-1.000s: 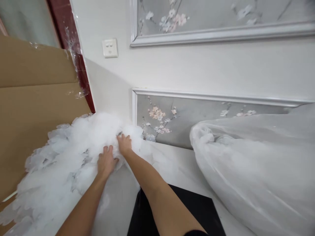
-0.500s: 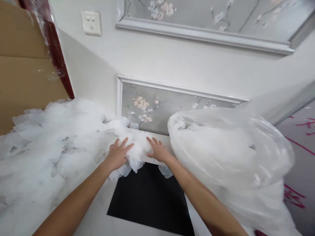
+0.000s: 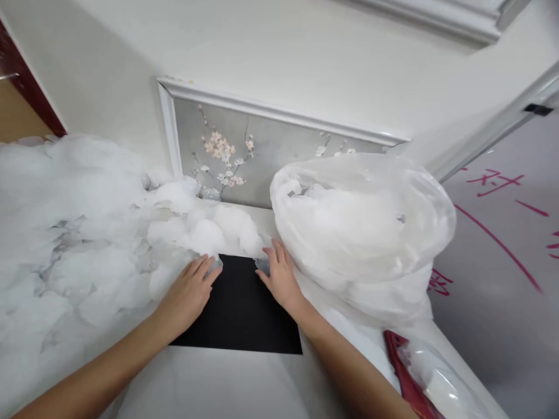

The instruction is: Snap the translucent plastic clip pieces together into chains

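My left hand [image 3: 187,294] reaches over the left part of a black mat [image 3: 244,314], thumb apart from the fingers. A thin translucent piece with a rounded edge [image 3: 215,265] shows beside its fingertips. My right hand [image 3: 282,276] is at the mat's far right corner, fingers and thumb apart. Another translucent piece [image 3: 262,266] lies by its thumb; whether it is touched, I cannot tell. Between and beyond the hands lies a soft clump of white sheer pieces [image 3: 207,234], joining the large white heap [image 3: 100,227] on the left.
A clear plastic bag [image 3: 362,233] full of white material stands to the right. Behind is a framed flower panel [image 3: 262,157] on the wall. A whiteboard [image 3: 502,244] with red writing stands at right, near a red object [image 3: 408,378] and clear plastic wrapping [image 3: 449,390].
Both hands have come back toward me from the white clump, down onto the mat's far part, and stand slightly wider apart. The camera view has tilted down and shifted right.
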### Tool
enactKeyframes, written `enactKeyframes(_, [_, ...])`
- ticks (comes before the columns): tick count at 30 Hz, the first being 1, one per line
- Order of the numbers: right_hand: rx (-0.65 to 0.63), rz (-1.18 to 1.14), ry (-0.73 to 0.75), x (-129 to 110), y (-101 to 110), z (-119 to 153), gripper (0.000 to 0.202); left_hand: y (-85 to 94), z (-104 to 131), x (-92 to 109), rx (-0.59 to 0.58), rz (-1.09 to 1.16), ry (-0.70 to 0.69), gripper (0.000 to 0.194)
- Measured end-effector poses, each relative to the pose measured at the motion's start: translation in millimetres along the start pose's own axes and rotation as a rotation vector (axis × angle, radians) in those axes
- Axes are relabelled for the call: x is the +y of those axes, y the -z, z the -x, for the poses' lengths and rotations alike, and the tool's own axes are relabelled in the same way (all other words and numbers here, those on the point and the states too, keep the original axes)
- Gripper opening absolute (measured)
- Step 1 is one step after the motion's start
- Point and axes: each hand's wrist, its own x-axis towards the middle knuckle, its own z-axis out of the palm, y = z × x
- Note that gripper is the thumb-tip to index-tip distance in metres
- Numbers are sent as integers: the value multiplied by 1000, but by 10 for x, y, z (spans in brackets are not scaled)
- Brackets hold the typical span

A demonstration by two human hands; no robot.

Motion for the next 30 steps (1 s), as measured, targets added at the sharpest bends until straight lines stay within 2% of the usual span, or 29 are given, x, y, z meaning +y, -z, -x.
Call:
enactKeyframes(2, [-30,54,1,59,3,-1,32,-111,-47,-36,7,-2,31,46])
enactKeyframes(4, [-73,98,-2,80,38,-23,25,-150,-127,-151,22,-25,56,45])
enactKeyframes(7, [-53,137,-3,1,135,-15,24,-117,-220,-328,49,-89,63,46])
enactKeyframes(9, [-39,76,43,-112,198,47,26,-77,-235,-373,77,-147,59,41])
enactKeyframes(11, [-118,-56,117,-226,234,145,28,-46,-218,-350,81,-170,23,38])
enactKeyframes(13, [-221,-205,134,-299,233,243,40,-24,-188,-285,50,-147,-12,39])
enactKeyframes(14, [-236,-268,104,-311,220,282,46,-14,-173,-247,35,-126,-14,40])
enactKeyframes(16, [-185,-367,9,-289,174,326,45,-1,-149,-169,20,-76,1,37])
enactKeyframes(20, [-40,-402,-129,-184,63,307,33,-25,-124,-16,2,203,52,38])
enactKeyframes(24, [-63,-335,-113,-251,31,294,20,-97,-147,145,-55,555,106,40])
enactKeyframes(26, [-126,-498,-82,-333,58,315,8,-106,-168,223,-81,678,109,50])
enactKeyframes(27, [-174,-623,-72,-366,77,324,6,-99,-174,257,-116,729,116,48])
enactKeyframes(29, [-241,-826,-79,-385,112,311,11,-71,-171,298,-209,832,178,29])
enactKeyframes(30, [-234,-854,-102,-368,124,280,14,-55,-162,301,-242,904,238,22])
